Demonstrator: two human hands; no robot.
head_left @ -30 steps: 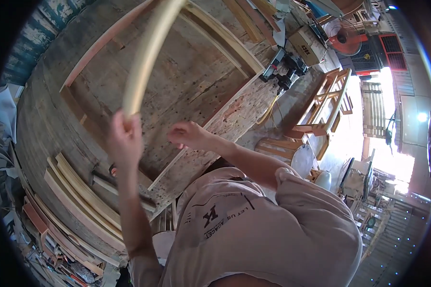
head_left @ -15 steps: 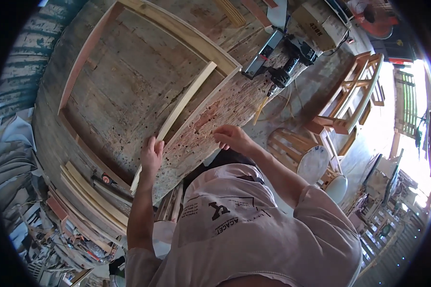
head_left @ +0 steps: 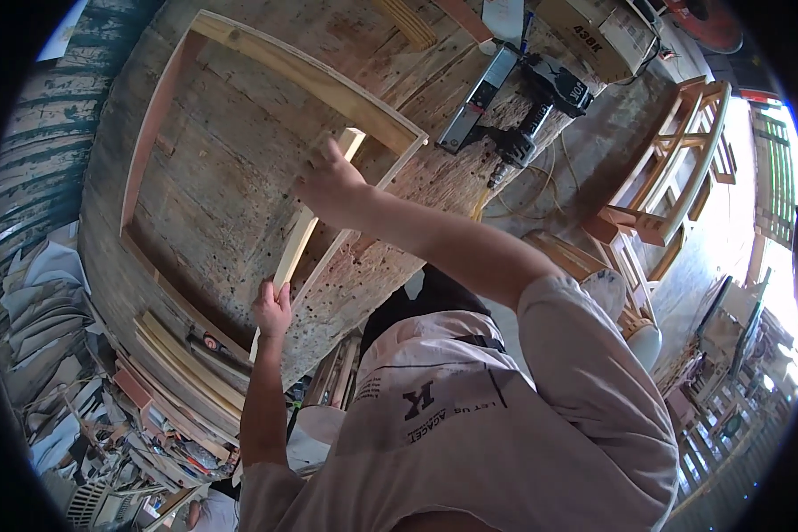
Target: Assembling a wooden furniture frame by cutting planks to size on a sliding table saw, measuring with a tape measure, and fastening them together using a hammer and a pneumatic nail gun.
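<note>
A large rectangular wooden frame [head_left: 306,73] lies on the worn, stained workbench [head_left: 230,160]. A pale wooden strip [head_left: 298,246] runs along the inside of its near right side. My left hand [head_left: 273,310] is closed around the strip's nearer end, thumb on top. Over the strip's farther half reaches my right hand [head_left: 332,186], its thumb raised and its fingers apart, slightly blurred. It hides part of the strip and appears to hold nothing; whether it touches the wood I cannot tell.
A black nail gun [head_left: 536,111] with a yellow hose lies right of the frame, near a cardboard box [head_left: 585,40]. Several wooden strips [head_left: 182,359] and a tape measure [head_left: 209,342] are at the left. A wooden chair frame [head_left: 652,226] stands on the floor at right.
My right hand has swung left and away from me, from beside the bench edge to over the strip. My left hand stays on the strip. The view has shifted slightly.
</note>
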